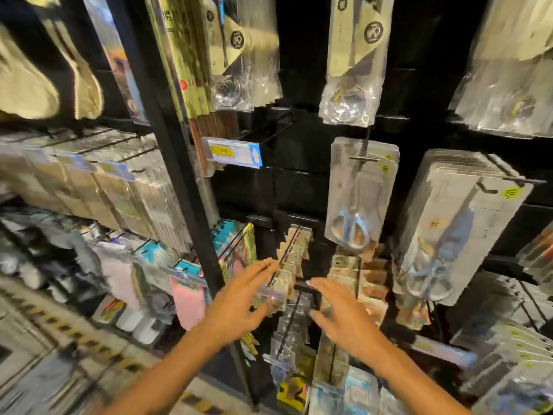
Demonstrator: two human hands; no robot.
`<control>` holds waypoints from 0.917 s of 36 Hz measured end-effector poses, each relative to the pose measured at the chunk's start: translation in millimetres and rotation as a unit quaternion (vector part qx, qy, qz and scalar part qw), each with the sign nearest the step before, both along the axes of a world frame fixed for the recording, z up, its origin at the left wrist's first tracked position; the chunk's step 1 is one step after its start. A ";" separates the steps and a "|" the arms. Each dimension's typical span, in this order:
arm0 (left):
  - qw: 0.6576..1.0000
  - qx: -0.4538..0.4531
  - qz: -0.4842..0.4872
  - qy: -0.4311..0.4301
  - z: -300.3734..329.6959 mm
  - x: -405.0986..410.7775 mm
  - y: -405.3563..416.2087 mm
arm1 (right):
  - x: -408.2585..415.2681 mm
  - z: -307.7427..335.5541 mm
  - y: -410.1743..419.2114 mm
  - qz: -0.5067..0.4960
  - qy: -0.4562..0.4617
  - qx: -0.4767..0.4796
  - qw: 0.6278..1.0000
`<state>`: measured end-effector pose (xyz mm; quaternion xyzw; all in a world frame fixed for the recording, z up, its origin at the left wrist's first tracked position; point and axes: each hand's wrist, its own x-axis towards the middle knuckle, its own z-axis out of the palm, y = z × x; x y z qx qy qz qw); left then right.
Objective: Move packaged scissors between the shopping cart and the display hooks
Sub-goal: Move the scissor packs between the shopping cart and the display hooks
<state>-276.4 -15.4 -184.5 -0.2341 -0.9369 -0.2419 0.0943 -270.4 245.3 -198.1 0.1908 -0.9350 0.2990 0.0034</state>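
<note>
Clear plastic blister packs of blue-handled scissors (356, 199) hang on black wire display hooks (366, 158) at 1 o'clock from my hands, with a thicker stack (460, 232) at 2 o'clock; no shopping cart is in view. My left hand (239, 307) and right hand (341, 316) are both spread, fingers straight, holding nothing, low by small brown card packs (294, 256). I'd raise 1 hand, pinch a pack's top edge and slide it straight along its hook off the black slat wall (299, 175).

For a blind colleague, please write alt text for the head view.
Two bare hands, left hand and right hand, reach open toward small packets on a display hook. Packaged scissors hang above on the black wall.
</note>
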 end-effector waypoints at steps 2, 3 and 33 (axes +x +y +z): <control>0.999 -0.034 0.024 0.018 -5.6 17.6 -22.9 | -1.5 -3.0 -21.0 0.040 0.013 0.022 0.999; 0.998 -0.050 0.040 0.023 -6.8 27.3 -33.5 | -1.4 -2.7 -31.8 0.062 0.018 0.028 0.998; 0.819 -0.091 0.525 -0.213 -88.9 354.2 -421.5 | 88.4 -47.2 -501.3 0.483 -0.024 0.226 0.846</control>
